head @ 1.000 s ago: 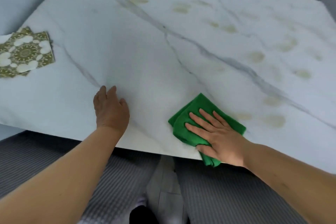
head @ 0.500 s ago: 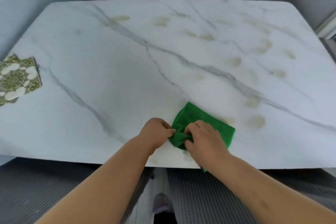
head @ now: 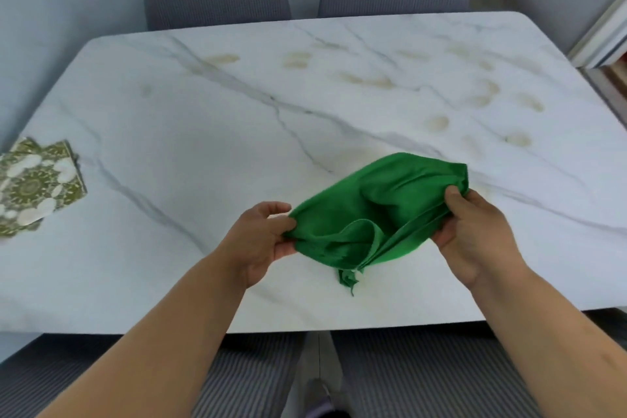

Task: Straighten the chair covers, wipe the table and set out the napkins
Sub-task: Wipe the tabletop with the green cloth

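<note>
While yellowish stains (head: 437, 122) lay scattered over the far and right parts of the marble table (head: 203, 132), the step in hand appeared to be the wiping, with the green cloth (head: 383, 214) being rearranged rather than rubbed on the top. It was stretched between the two hands, near the table's front edge, one corner drooping toward the surface. The left hand (head: 261, 241) pinched the cloth's left end between thumb and curled fingers; the right hand (head: 471, 241), held apart from it, gripped the bunched right end with the thumb on top. The next move probably called for folding the cloth into a flat pad and pressing it onto the stains. The napkins (head: 34, 187) sat stacked at the left edge, not yet set out.
</note>
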`<control>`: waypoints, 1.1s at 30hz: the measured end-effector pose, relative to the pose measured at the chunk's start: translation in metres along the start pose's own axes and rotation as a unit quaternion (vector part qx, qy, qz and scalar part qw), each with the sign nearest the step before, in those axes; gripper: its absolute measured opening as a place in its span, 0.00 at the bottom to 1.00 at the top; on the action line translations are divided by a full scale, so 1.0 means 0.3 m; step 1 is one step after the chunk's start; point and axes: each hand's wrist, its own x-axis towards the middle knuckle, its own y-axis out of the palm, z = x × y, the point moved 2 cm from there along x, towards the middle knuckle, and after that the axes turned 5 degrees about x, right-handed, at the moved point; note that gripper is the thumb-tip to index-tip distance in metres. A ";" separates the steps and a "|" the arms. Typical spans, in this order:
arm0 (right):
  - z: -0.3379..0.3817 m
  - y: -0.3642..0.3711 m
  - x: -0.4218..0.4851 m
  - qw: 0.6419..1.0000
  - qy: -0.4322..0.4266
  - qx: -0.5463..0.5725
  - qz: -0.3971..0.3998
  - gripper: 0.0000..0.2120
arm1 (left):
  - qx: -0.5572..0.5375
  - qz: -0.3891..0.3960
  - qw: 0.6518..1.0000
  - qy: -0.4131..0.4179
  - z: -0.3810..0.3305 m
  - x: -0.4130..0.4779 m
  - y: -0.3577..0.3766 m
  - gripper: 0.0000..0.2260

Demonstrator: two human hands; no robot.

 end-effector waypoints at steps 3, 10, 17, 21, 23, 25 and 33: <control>-0.002 -0.023 -0.012 1.000 0.005 -0.019 0.007 0.12 | 0.046 0.041 0.998 -0.026 0.025 -0.012 0.013 0.13; 0.022 0.057 -0.051 0.993 -0.034 -0.096 0.064 0.12 | 0.180 -0.022 0.981 0.066 -0.030 -0.004 0.061 0.07; 0.241 0.115 -0.078 0.985 -0.048 -0.053 0.159 0.15 | 0.101 -0.057 0.969 0.220 -0.221 -0.037 -0.055 0.12; 0.283 0.145 -0.075 0.968 -0.001 -0.080 0.237 0.13 | 0.083 -0.027 0.971 0.223 -0.297 -0.042 -0.074 0.11; 0.270 0.153 -0.075 0.961 0.030 -0.089 0.262 0.13 | 0.099 -0.018 0.971 0.216 -0.301 -0.042 -0.062 0.11; 0.260 0.155 -0.075 0.956 0.055 -0.094 0.274 0.12 | 0.119 -0.004 0.971 0.209 -0.290 -0.043 -0.059 0.11; 0.319 0.233 0.039 0.968 -0.075 -0.044 0.234 0.16 | 0.094 -0.083 0.956 0.267 -0.421 -0.007 -0.083 0.10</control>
